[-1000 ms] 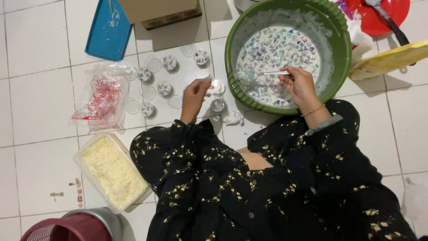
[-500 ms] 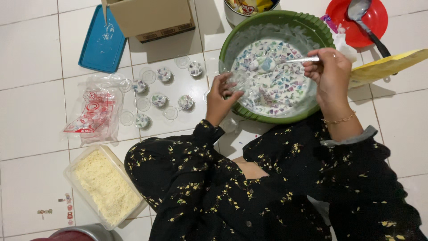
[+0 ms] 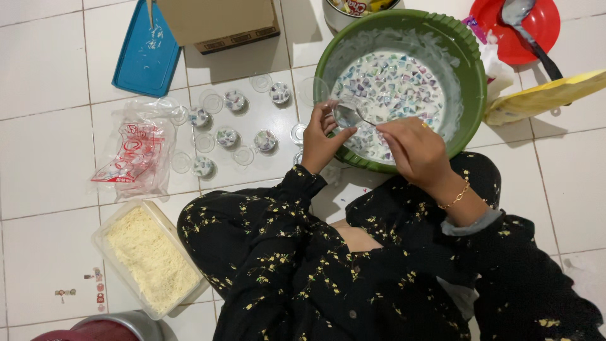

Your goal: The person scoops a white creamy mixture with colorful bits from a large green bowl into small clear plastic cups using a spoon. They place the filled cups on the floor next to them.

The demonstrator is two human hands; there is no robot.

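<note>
A big green basin (image 3: 464, 57) on the white tiled floor holds milky liquid with several coloured jelly cubes. My left hand (image 3: 320, 140) holds a small clear plastic cup (image 3: 346, 114) over the basin's near rim. My right hand (image 3: 413, 150) grips a spoon whose tip reaches into that cup. To the left of the basin, small cups (image 3: 265, 140) stand on the floor, some filled, some empty.
A clear plastic bag with red print (image 3: 129, 155) lies left of the cups. A clear tub of grated yellow shreds (image 3: 151, 259) sits near my knee. A blue lid (image 3: 146, 52), a cardboard box (image 3: 218, 22), a red plate with a ladle (image 3: 527, 25) and a yellow packet (image 3: 546, 96) are around the basin.
My right hand has come back from the basin's middle to the near rim, bringing the spoon to the cup. My left hand has kept the cup at the rim.
</note>
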